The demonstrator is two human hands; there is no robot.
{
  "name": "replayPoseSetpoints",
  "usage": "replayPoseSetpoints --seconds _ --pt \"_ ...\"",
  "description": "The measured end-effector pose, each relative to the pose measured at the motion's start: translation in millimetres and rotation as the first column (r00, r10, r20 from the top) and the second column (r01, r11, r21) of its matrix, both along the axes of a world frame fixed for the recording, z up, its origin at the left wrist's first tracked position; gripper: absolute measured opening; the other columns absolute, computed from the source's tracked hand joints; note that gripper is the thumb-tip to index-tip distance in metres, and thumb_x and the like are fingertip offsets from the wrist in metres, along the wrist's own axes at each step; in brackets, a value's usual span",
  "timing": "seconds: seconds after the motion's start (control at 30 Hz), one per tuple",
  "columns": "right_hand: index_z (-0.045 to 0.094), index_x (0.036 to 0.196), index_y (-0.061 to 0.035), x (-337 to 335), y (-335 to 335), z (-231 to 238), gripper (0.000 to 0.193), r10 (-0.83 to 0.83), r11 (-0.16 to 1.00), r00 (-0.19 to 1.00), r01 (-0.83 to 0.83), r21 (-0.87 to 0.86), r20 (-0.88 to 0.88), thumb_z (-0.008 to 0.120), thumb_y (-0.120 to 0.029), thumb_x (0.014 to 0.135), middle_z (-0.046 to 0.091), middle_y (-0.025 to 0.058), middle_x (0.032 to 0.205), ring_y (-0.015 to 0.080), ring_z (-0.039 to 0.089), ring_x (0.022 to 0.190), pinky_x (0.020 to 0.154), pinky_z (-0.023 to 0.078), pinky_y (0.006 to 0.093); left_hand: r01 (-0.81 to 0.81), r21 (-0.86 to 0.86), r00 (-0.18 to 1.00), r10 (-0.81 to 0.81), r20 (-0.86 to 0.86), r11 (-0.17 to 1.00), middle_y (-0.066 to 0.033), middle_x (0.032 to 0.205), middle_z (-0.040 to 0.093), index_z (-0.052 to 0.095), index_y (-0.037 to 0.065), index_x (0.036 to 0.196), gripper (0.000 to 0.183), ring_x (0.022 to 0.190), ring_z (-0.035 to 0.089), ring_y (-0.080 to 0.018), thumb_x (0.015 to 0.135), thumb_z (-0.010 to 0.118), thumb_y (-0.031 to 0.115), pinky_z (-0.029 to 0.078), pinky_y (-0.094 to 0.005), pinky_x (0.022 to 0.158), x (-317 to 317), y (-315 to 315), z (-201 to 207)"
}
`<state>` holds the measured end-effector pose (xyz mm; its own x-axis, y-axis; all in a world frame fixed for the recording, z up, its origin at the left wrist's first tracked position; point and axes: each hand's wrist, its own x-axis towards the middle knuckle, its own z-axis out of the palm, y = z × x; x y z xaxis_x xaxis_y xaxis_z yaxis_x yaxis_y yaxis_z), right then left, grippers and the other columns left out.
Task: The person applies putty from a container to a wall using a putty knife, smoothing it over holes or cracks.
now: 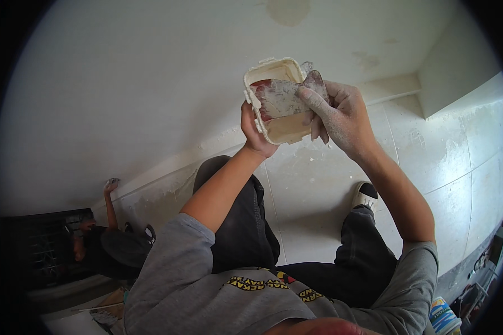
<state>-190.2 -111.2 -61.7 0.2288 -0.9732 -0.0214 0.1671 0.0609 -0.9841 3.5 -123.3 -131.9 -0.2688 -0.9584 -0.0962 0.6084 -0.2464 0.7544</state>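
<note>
Right fingers (pixel 317 102) partly hide a scraper (pixel 282 100); a tub (pixel 287 132) obscures most left fingers (pixel 247 118).

Pale floor tiles (pixel 441 167) below and right of the fingers (pixel 318 103).
Well off to their lower left, another person (pixel 123 245) in dark clothes extends an arm beside a black grille (pixel 44 251); far to their lower right, a blue, white and yellow container (pixel 444 318).

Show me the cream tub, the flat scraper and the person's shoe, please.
Cream tub (pixel 289 132): head view, on its inside, below the scraper.
Flat scraper (pixel 282 99): head view, on its smeared blade.
Shoe (pixel 367 192): head view, on its dark upper part.
</note>
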Motion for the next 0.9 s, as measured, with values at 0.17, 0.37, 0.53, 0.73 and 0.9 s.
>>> replayPoseSetpoints --seconds 0.17,0.37,0.53,0.73,0.9 --pt "0.066 0.090 0.0026 1 0 -5 0.032 -0.029 0.999 0.999 0.028 0.019 0.045 0.063 -0.028 0.099 0.062 0.0063 0.062 0.0080 0.055 0.044 0.037 0.040 0.0216 0.006 0.056 0.999 -0.009 0.042 0.998 -0.0080 0.134 0.057 0.049 0.014 0.139 0.070 0.123 0.057 -0.0260 0.094 0.032 0.065 0.048 -0.0445 0.102 -1 -1 2" --pt "0.063 0.081 -0.0007 2 -2 -7 0.034 -0.053 0.998 0.996 0.050 0.043 0.076 0.063 -0.030 0.099 0.061 0.0051 0.060 0.0060 0.051 0.042 0.037 0.038 0.0209 0.017 0.108 0.999 -0.021 0.041 0.994 -0.0094 0.135 0.057 0.050 0.013 0.140 0.070 0.123 0.057 -0.0265 0.095 0.033 0.064 0.048 -0.0449 0.102 4 -1 -4" --pt "0.062 0.079 -0.0016 1 -3 -10 0.034 -0.093 0.993 0.991 0.086 0.082 0.091 0.063 -0.029 0.099 0.060 0.0047 0.059 0.0056 0.047 0.041 0.036 0.035 0.0214 0.031 0.164 0.996 -0.044 0.076 0.986 -0.0097 0.135 0.057 0.049 0.012 0.140 0.069 0.123 0.057 -0.0259 0.095 0.034 0.063 0.048 -0.0447 0.103 -1 0 1" --pt "0.062 0.080 -0.0016 -5 -6 -16 0.031 -0.109 0.986 0.976 0.081 0.146 0.190 0.063 -0.026 0.099 0.060 0.0055 0.060 0.0059 0.044 0.040 0.036 0.031 0.0215 0.065 0.155 0.995 -0.076 0.065 0.986 -0.0086 0.134 0.057 0.049 0.013 0.140 0.069 0.123 0.057 -0.0245 0.095 0.037 0.063 0.048 -0.0434 0.102 -3 -3 -3" --pt "0.062 0.083 0.0001 -7 -8 -19 0.029 -0.124 0.980 0.960 0.079 0.185 0.251 0.062 -0.023 0.099 0.060 0.0061 0.061 0.0053 0.042 0.040 0.036 0.028 0.0217 0.067 0.173 0.996 -0.077 0.053 0.983 -0.0078 0.133 0.057 0.049 0.014 0.140 0.067 0.121 0.057 -0.0233 0.095 0.040 0.063 0.049 -0.0426 0.102 -3 -7 -11"
